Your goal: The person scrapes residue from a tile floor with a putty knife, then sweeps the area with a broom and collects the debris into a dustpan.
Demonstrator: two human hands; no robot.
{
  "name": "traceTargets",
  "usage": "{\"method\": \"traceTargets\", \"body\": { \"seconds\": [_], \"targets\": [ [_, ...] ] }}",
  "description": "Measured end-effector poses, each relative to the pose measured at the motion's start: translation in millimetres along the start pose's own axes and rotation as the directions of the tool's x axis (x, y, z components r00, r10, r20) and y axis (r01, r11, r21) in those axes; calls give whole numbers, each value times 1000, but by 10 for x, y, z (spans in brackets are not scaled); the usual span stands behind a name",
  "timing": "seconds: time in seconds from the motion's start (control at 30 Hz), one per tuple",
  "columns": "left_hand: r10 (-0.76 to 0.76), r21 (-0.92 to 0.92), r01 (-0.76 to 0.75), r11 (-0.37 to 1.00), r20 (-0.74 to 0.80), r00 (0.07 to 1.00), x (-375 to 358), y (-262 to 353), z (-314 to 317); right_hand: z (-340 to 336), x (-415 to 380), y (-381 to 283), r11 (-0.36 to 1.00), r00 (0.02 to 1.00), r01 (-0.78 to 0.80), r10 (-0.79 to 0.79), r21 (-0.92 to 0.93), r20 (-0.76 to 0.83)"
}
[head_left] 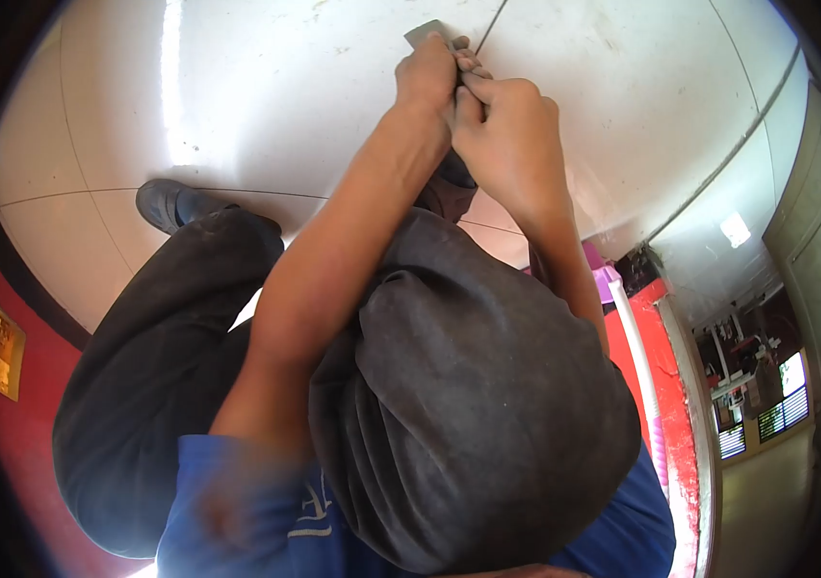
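My left hand (427, 77) is closed around a flat grey piece like a scraper blade (424, 34), whose squared end sticks out past the knuckles. Close beside it, my right hand (511, 130) is closed too, its thumb and fingers pressed together right at the left hand's curled fingertips. What the right hand grips is hidden, so I cannot tell what it is. Both hands are low over the pale tiled floor (314, 87), beyond my raised knee (487, 385) in dark trousers.
A dark shoe (179, 204) rests on the tiles at left; another shoe (454, 183) shows below the hands. To the right are a white pole with pink parts (634, 337) and a red wall base (665, 385). A red surface (30, 424) lies at far left.
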State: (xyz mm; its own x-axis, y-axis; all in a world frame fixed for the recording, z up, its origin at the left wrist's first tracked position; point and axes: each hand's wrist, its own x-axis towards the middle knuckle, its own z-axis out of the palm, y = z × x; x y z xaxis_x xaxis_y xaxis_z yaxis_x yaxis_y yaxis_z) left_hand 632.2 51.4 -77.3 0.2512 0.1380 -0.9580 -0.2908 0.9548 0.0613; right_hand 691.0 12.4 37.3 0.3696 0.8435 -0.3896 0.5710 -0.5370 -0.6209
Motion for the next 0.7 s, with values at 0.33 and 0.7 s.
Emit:
{"method": "traceTargets", "body": {
  "seconds": [0.33,0.7],
  "targets": [
    [-73,-124,66,990,-51,996,-166,53,185,-140,-31,22,987,986,-156,158,-35,45],
    [174,102,-188,977,136,975,45,234,354,-95,165,23,984,984,-175,174,-21,-42]
  ]
}}
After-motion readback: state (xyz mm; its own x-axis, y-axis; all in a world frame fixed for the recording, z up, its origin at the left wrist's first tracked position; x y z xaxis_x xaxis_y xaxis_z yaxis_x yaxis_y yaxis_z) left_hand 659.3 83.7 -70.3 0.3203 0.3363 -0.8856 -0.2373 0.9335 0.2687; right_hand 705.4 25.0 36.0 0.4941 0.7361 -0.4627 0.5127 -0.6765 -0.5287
